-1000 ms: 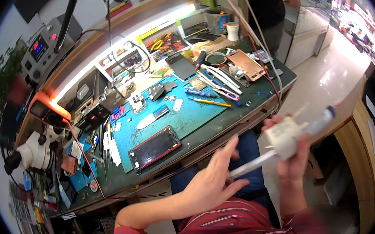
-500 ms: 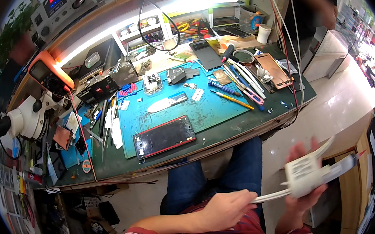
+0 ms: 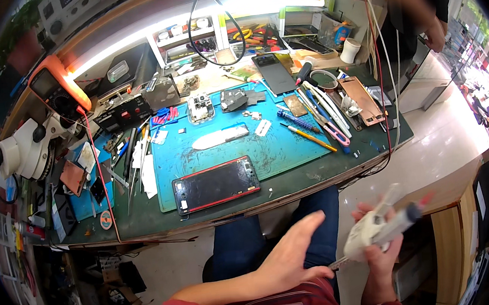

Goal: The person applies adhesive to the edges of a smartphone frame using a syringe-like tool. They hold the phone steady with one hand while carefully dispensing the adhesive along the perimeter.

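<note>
To the right of my lap, my right hand (image 3: 382,252) grips a white gun-like tool (image 3: 360,238), blurred by motion. It carries a pale tube (image 3: 396,226) with a dark end and a red tip, and I cannot tell its exact kind. My left hand (image 3: 292,255) is held over my lap with fingers stretched out and thumb apart. Its thumb lies close to the thin rod (image 3: 339,263) behind the tool; whether they touch I cannot tell. On the bench, nearest to me, lies a dark phone screen part with a red frame (image 3: 216,184).
A blue mat (image 3: 240,164) bears a white blade-shaped piece (image 3: 219,136), phone parts and a yellow pencil-like tool (image 3: 308,137). At the left stand a white microscope (image 3: 20,150) and an orange multimeter (image 3: 56,88). Another person's arm (image 3: 419,6) shows at the far right.
My left fingers have opened from the rod behind the white tool. My right hand has turned the tool and brought it slightly left, its tip swinging inward. The view has shifted slightly.
</note>
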`<state>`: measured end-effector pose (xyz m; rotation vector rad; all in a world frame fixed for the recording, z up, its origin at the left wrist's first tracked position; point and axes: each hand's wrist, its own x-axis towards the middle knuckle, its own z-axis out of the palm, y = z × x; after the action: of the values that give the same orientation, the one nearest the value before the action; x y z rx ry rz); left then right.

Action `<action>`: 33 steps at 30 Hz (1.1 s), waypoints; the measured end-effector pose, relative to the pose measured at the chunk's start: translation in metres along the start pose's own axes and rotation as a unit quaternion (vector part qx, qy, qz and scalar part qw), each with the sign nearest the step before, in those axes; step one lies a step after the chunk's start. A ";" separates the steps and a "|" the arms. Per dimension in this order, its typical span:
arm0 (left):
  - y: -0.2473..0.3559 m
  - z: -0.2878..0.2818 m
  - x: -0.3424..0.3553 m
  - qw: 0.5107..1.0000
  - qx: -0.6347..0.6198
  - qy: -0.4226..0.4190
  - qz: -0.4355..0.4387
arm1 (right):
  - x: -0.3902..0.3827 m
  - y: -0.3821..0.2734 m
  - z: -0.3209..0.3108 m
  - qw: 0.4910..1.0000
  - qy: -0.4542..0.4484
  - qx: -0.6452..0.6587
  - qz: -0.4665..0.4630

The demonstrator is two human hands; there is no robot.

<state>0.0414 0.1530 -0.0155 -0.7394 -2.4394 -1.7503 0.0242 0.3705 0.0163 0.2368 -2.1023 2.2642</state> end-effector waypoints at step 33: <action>0.006 -0.135 -0.094 0.926 -0.077 -0.074 -0.362 | 0.198 0.031 0.048 0.753 -0.132 -0.532 -0.363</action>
<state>0.0955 0.0000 0.0089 0.0784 -2.9411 -2.1846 -0.1717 0.3056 0.0172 1.0697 -2.4033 0.4709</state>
